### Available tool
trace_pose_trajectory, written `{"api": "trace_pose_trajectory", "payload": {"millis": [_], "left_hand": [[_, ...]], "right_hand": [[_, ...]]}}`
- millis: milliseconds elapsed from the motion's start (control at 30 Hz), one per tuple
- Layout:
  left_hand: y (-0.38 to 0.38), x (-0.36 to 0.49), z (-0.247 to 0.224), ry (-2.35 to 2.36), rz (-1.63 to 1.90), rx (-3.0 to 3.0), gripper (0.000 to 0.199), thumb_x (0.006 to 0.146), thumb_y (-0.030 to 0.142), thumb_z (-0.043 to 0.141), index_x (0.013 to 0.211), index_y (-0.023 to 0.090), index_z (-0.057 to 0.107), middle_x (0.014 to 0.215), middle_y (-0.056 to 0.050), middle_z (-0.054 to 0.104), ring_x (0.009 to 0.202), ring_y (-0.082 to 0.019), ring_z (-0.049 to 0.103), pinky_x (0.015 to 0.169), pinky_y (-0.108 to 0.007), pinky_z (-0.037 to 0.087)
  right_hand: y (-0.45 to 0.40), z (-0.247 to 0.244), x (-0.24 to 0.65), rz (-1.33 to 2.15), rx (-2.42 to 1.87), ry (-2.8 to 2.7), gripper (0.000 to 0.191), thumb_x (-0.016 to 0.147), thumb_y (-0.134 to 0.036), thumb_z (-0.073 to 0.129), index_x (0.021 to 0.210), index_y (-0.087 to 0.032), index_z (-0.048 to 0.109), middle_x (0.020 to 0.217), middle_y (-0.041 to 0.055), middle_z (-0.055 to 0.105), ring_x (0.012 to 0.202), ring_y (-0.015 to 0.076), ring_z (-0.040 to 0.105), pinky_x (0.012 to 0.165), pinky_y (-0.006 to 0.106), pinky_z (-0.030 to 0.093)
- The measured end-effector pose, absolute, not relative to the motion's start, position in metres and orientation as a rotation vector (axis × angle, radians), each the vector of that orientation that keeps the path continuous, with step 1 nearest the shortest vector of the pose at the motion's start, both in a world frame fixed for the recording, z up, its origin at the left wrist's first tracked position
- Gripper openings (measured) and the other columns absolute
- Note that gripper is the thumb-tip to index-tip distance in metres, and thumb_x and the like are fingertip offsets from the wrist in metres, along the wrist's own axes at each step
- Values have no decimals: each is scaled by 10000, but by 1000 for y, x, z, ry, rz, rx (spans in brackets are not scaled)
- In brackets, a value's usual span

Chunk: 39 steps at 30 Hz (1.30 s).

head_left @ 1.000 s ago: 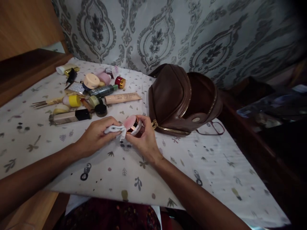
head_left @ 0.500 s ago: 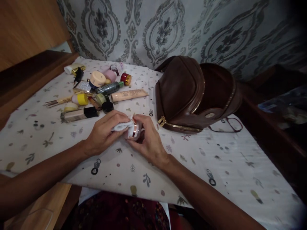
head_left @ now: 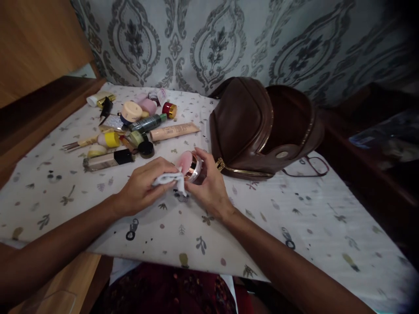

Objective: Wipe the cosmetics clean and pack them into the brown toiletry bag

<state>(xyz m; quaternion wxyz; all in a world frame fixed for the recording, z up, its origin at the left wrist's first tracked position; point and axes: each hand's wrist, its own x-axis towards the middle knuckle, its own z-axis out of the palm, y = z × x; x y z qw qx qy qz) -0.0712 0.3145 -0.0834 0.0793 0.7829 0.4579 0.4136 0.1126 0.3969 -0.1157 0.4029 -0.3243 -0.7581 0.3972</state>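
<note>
The right hand is partly open in a curve, its thumb and fingers pinching the sides of a small round jar with a smooth pink top, a shiny copper-coloured band and a clear, glossy edge. The left hand is nearly closed, thumb and fingers pressed together on a folded white cloth, soft and creased, whose loose end hangs at the jar's near side, between the two hands.

Beyond the left hand lie a rectangular bottle with a glossy black cap and a round black lid. Farther beyond the grip are a smooth, flattened peach tube, a dark translucent bottle with a green end, a squat jar with a cream lid and a red jar with a gold band.

Just beyond and to the right of the right hand sits a brown leather-like bag, rounded and gaping, with gold-toned zippers. Thin-framed glasses lie beside it, on the white cloth cover printed with leaves and small figures.
</note>
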Motion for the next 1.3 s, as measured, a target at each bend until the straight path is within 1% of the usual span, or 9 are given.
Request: {"api": "trace_pose_trajectory", "payload": {"millis": [100,267,367,533,767,867,1100,1200,1300], "left_hand": [[311,-67,-83,1257,1327,2588,239,925,163,588,1158,207,611,1074,-97,687,1002,-202,648,848,-339,543],[309,-65,-84,1310,1303,2764,253,917,160,592,1155,236,630,1098,-84,697,1071,-230,631,895,-387,544],[311,-65,-80,1371,1295,2710,255,911,155,609,1160,209,621,1086,-100,692,1030,-222,636,879,-383,534],[313,-64,-74,1458,1344,2516,209,937,188,589,1138,225,628,1057,-78,692,987,-201,631,856,-366,516],[314,-65,-67,1540,1369,2197,130,949,238,572,1023,199,672,946,-35,701,891,-173,634,826,-310,497],[316,-68,-67,1592,1368,2022,156,937,276,581,1016,187,681,949,-40,689,886,-177,639,826,-305,497],[321,-77,-76,1667,1342,1841,209,905,340,599,993,178,697,923,-24,697,832,-165,634,788,-276,487],[322,-81,-81,1691,1315,1843,214,901,354,595,987,187,697,917,-20,702,824,-165,634,780,-274,485],[325,-83,-86,1696,1248,1887,203,899,333,578,965,185,700,902,-26,709,831,-174,638,775,-282,485]], "right_hand": [[394,-115,113,936,-773,-2022,713,728,-194,697,1391,-181,435,1374,147,558,1243,294,570,1075,496,461],[387,-117,114,830,-521,-2200,802,803,-138,625,1517,-252,277,1495,124,467,1339,284,500,1065,502,480],[387,-119,113,868,-507,-2166,841,807,-185,685,1527,-261,258,1493,126,469,1337,286,506,1050,498,496],[390,-116,115,921,-508,-2183,785,825,-197,687,1509,-299,315,1477,91,495,1299,272,547,1053,494,499],[390,-111,117,1000,-400,-2214,823,820,-232,715,1520,-323,292,1507,71,468,1370,283,480,1102,509,458],[389,-110,117,1023,-444,-2220,814,825,-226,690,1525,-309,284,1515,77,455,1381,287,466,1117,516,446],[386,-115,114,868,-498,-2249,827,810,-162,593,1543,-249,219,1544,128,403,1411,297,427,1150,562,391],[386,-117,114,856,-547,-2247,782,837,-192,572,1536,-224,223,1514,151,428,1384,306,452,1120,558,422],[385,-116,114,833,-597,-2240,680,867,-244,574,1490,-196,306,1409,161,511,1305,305,519,1060,524,479]]}}
